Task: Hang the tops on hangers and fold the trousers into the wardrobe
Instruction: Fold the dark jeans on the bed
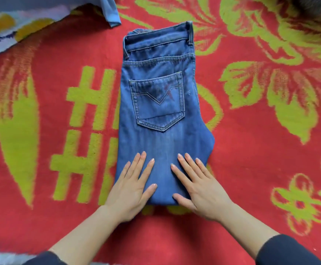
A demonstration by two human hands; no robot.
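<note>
Smoothing looks like the step in hand: the left hand [131,186] and right hand [198,188], fingers straight and spread, press flat side by side without touching on the lower end of the jeans [161,111]. The jeans lie folded lengthwise mid-frame on the red blanket [251,150], waistband toward the top. Sweep outward to the side seams so the layers stay aligned before the next fold. A pale blue garment [113,14] at upper left lies apart, and no wardrobe shows.
</note>
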